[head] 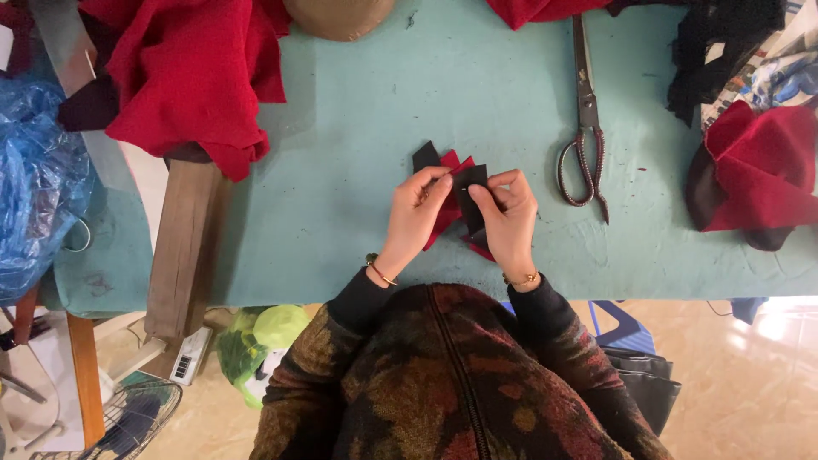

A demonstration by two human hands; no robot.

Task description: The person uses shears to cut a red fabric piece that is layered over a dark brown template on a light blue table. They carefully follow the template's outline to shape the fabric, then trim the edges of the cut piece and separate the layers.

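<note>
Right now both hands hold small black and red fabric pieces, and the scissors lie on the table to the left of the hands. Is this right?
Not quite. In the head view the scissors lie to the right of the hands, not the left. The left hand and right hand do hold the black and red fabric pieces over the table.

White rectangular barcode label (182, 367) on small box (189, 356), floor at 8 o'clock, beside the green bag (264, 336). Crumpled blue plastic bag (34, 183) at 9 o'clock.

Small red and black fabric pieces (452, 192) lie mid-bench (358, 128); metal scissors (586, 128) to their right; crumpled red cloth (192, 72) at the far-left corner.
</note>
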